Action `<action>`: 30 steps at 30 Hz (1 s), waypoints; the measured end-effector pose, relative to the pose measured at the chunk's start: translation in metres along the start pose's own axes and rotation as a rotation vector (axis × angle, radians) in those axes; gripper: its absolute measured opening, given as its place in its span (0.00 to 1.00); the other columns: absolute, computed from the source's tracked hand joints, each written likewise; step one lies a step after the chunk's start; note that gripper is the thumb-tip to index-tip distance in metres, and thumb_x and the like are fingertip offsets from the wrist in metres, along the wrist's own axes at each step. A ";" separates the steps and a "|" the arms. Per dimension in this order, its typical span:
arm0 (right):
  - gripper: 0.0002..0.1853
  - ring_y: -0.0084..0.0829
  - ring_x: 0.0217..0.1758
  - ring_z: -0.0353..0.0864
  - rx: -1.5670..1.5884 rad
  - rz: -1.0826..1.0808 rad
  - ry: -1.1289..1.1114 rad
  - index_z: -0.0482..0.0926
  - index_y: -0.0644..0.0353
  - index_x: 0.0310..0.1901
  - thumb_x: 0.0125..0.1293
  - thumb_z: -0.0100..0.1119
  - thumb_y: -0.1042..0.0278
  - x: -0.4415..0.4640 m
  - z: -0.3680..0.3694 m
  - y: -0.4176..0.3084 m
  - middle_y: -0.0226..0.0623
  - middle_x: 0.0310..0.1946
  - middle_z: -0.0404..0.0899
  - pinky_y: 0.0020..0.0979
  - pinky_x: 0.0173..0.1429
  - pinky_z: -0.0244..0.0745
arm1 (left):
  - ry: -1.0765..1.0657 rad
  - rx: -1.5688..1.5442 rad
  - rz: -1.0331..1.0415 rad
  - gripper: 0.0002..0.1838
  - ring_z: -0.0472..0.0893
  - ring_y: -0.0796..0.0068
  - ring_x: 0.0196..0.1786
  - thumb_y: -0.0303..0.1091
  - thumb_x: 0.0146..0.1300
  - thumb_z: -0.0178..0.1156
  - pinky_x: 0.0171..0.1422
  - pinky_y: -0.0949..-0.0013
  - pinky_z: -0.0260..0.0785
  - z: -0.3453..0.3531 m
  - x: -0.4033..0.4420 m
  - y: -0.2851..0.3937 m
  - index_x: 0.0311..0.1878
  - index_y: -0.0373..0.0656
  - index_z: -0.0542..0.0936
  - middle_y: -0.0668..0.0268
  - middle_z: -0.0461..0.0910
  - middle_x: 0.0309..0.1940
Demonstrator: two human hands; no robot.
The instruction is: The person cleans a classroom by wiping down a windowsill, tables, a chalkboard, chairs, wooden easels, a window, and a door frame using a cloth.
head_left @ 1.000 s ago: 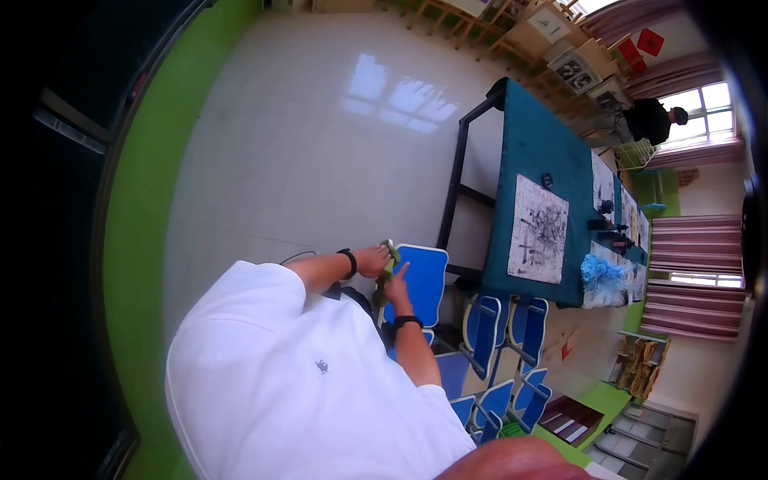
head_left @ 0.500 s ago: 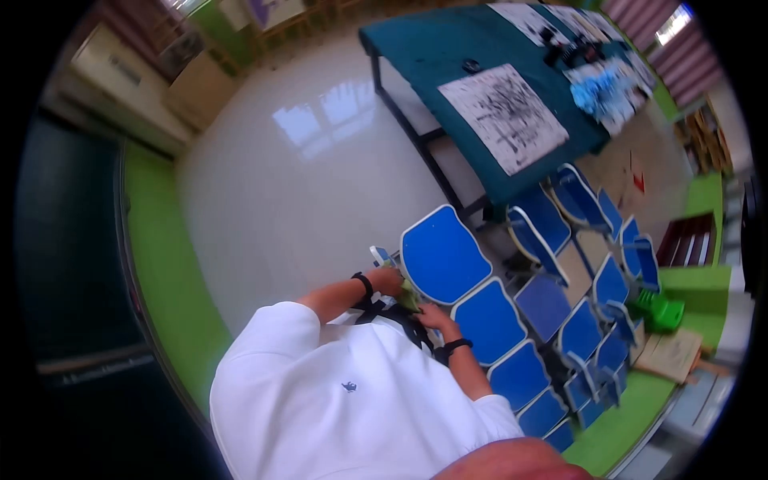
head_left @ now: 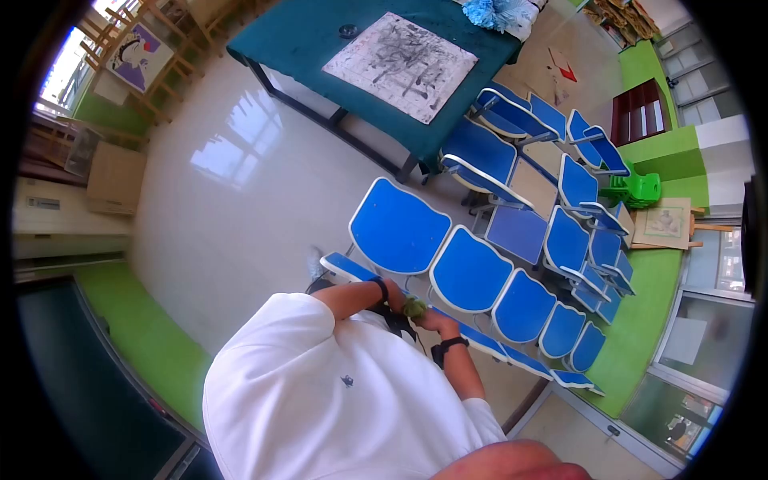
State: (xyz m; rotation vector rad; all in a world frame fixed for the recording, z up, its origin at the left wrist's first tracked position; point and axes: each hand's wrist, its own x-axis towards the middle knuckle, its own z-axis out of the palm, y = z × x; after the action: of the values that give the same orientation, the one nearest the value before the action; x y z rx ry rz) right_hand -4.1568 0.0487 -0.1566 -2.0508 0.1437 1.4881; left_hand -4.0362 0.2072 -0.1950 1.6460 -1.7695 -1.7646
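Over by the row of blue, white-edged chairs [head_left: 472, 268], I can see a crumpled green cloth [head_left: 414, 307] pinched between the person's left hand [head_left: 392, 295] and right hand [head_left: 434, 322], each grip closed on it, in front of the white short-sleeved shirt [head_left: 352, 416].

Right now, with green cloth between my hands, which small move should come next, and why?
Perhaps bring the green cloth to the blue chair back beside your left hand. The cloth is bunched between that hand and your right hand, and the row of chairs stands close in front, so little reach seems needed.
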 end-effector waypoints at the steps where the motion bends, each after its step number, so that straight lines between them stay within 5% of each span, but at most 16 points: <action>1: 0.28 0.41 0.60 0.74 -0.065 0.031 0.041 0.71 0.55 0.62 0.66 0.53 0.46 0.003 0.002 -0.007 0.43 0.59 0.76 0.39 0.61 0.70 | 0.011 0.023 -0.081 0.19 0.80 0.59 0.52 0.41 0.56 0.59 0.58 0.59 0.70 -0.005 -0.018 0.003 0.49 0.42 0.82 0.56 0.82 0.49; 5: 0.28 0.45 0.62 0.72 -0.007 0.009 0.130 0.71 0.55 0.62 0.66 0.54 0.48 0.063 0.030 -0.003 0.44 0.60 0.74 0.41 0.64 0.68 | 0.085 0.012 -0.052 0.20 0.79 0.57 0.56 0.37 0.57 0.57 0.60 0.58 0.69 0.037 -0.024 -0.069 0.52 0.41 0.80 0.53 0.80 0.51; 9: 0.27 0.46 0.68 0.68 -0.091 -0.175 0.120 0.70 0.54 0.64 0.65 0.53 0.53 0.059 0.001 -0.098 0.47 0.64 0.70 0.41 0.70 0.63 | 0.268 0.127 -0.114 0.22 0.77 0.55 0.58 0.39 0.57 0.58 0.62 0.57 0.69 0.057 -0.106 -0.098 0.54 0.42 0.78 0.52 0.79 0.53; 11: 0.26 0.49 0.68 0.66 -0.114 -0.308 0.258 0.69 0.56 0.63 0.64 0.54 0.62 0.124 0.031 -0.096 0.49 0.63 0.70 0.41 0.69 0.63 | 0.584 0.142 -0.095 0.23 0.76 0.55 0.59 0.38 0.57 0.58 0.63 0.56 0.69 0.070 -0.154 -0.111 0.56 0.42 0.77 0.52 0.78 0.54; 15: 0.27 0.55 0.65 0.67 -0.113 -0.469 0.231 0.65 0.58 0.66 0.64 0.50 0.65 0.143 0.016 -0.199 0.57 0.62 0.69 0.42 0.68 0.64 | 0.593 0.243 -0.249 0.21 0.76 0.55 0.60 0.35 0.59 0.57 0.63 0.56 0.68 0.078 -0.212 -0.119 0.56 0.42 0.76 0.52 0.77 0.55; 17: 0.26 0.57 0.64 0.67 -0.107 -0.582 0.234 0.65 0.59 0.65 0.64 0.49 0.67 0.152 -0.010 -0.253 0.58 0.61 0.69 0.44 0.67 0.65 | 0.373 -0.399 -0.622 0.20 0.75 0.54 0.61 0.33 0.60 0.57 0.63 0.58 0.67 0.049 -0.273 -0.094 0.57 0.41 0.75 0.51 0.75 0.58; 18: 0.25 0.56 0.63 0.68 -0.076 -0.573 0.264 0.65 0.59 0.64 0.65 0.48 0.68 0.116 -0.022 -0.295 0.57 0.61 0.69 0.43 0.66 0.66 | 0.721 -0.517 -0.235 0.20 0.74 0.58 0.61 0.34 0.61 0.58 0.62 0.60 0.67 0.107 -0.230 -0.174 0.56 0.41 0.74 0.53 0.74 0.59; 20: 0.22 0.58 0.58 0.71 -0.055 -0.679 0.472 0.65 0.62 0.62 0.66 0.48 0.69 0.097 -0.023 -0.338 0.59 0.56 0.72 0.45 0.62 0.68 | 0.951 -0.651 -0.094 0.21 0.74 0.61 0.61 0.34 0.61 0.60 0.62 0.61 0.67 0.110 -0.255 -0.179 0.57 0.41 0.74 0.54 0.74 0.59; 22: 0.22 0.58 0.56 0.72 -0.125 -0.642 0.433 0.66 0.62 0.61 0.65 0.48 0.70 0.069 -0.046 -0.394 0.60 0.54 0.73 0.46 0.60 0.69 | 1.239 -0.853 0.029 0.24 0.73 0.69 0.60 0.33 0.61 0.63 0.64 0.64 0.65 0.096 -0.321 -0.148 0.61 0.42 0.72 0.60 0.75 0.57; 27: 0.20 0.57 0.49 0.77 -0.435 -0.641 0.512 0.71 0.61 0.56 0.60 0.52 0.74 0.057 -0.076 -0.470 0.56 0.45 0.79 0.49 0.51 0.73 | 1.144 -1.106 0.198 0.31 0.69 0.65 0.64 0.37 0.62 0.64 0.71 0.64 0.60 0.099 -0.439 -0.093 0.67 0.44 0.66 0.60 0.71 0.61; 30: 0.12 0.52 0.43 0.80 -0.641 -0.705 0.456 0.75 0.64 0.44 0.59 0.55 0.69 0.042 -0.079 -0.515 0.52 0.37 0.81 0.49 0.45 0.75 | 1.242 -1.286 0.388 0.32 0.71 0.68 0.63 0.40 0.65 0.63 0.69 0.62 0.63 0.109 -0.475 -0.071 0.69 0.43 0.63 0.62 0.70 0.62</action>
State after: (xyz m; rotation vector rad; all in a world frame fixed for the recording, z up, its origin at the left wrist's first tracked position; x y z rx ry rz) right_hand -3.8610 0.4392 0.0268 -2.5119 -0.8939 0.6505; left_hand -3.8928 0.6434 -0.0179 1.1085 -0.1827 -0.8242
